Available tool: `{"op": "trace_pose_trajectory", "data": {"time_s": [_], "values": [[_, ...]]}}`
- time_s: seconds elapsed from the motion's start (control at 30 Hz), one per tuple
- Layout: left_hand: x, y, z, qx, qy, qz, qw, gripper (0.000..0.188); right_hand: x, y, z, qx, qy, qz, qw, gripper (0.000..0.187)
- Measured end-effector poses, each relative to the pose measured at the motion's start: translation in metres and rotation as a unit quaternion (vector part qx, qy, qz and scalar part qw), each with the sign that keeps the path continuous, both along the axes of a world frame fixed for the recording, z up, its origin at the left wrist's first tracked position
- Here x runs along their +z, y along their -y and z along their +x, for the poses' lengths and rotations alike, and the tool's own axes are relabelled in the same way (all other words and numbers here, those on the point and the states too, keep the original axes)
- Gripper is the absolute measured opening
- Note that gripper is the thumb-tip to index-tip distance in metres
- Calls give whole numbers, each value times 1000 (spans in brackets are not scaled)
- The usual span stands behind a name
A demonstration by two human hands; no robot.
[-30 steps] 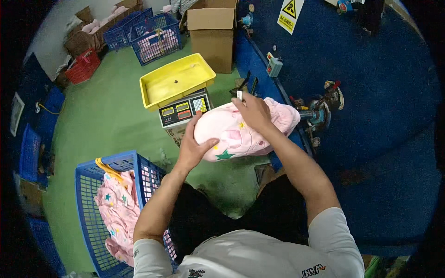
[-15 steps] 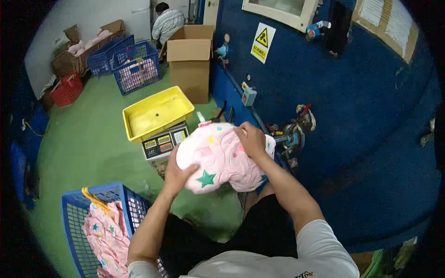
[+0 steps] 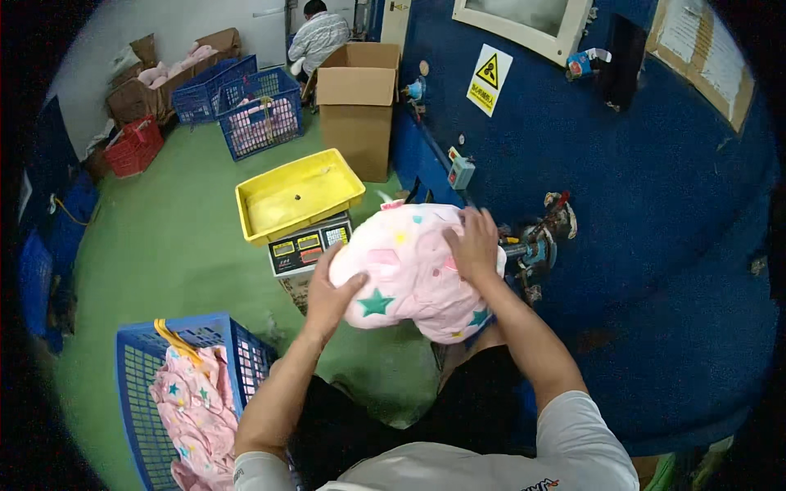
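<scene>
A puffy pink plush piece [image 3: 409, 278], printed with green and yellow stars, is held in front of me above my knees. My left hand [image 3: 332, 295] grips its left side, thumb on the front and fingers round the edge. Against its upper right lies my right hand [image 3: 476, 254], fingers stretched out and thumb apart. The plush's right end is beside a metal pipe fitting [image 3: 534, 248] on the blue machine; whether they join is hidden by my hand. A small label [image 3: 393, 204] shows at its top edge.
A yellow tray [image 3: 299, 196] tops a scale [image 3: 307, 250] just beyond. At lower left stands a blue basket [image 3: 176, 331] of pink starred fabric. Farther back are a cardboard box [image 3: 354, 131], more baskets and a crouching person [image 3: 318, 37]. The blue machine wall [image 3: 655, 270] bounds my right.
My right hand has gone from curled on the fabric to fingers straightened toward its upper edge. The plush looks slightly turned. The whole view has shifted a little.
</scene>
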State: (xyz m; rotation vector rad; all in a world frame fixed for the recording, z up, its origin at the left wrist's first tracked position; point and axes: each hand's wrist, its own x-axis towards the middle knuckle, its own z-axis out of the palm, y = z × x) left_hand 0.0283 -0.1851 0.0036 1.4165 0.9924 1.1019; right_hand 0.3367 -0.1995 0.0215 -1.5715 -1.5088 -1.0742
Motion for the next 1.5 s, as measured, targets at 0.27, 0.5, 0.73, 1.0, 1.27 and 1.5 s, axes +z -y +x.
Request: {"op": "trace_pose_trajectory", "data": {"time_s": [0.27, 0.5, 0.73, 1.0, 1.27, 1.5], "values": [[1, -24, -8, 65, -12, -54, 996, 77, 8, 3, 5, -75, -230, -337, 910, 55], [21, 2, -7, 86, -56, 57, 993, 80, 10, 0, -1, -96, -241, -309, 915, 54], [33, -8, -25, -5, 58, -107, 993, 84, 2, 6, -8, -22, -278, -255, 926, 51], [10, -34, -16, 96, 131, -21, 986, 67, 2, 2, -14, 21, -304, -195, 932, 48], [0, -15, -13, 113, 76, -2, 991, 62, 1, 0, -16, 28, -312, -195, 929, 48], [14, -36, -26, 41, 84, 21, 995, 73, -5, 3, -3, 59, -169, -134, 975, 50]]}}
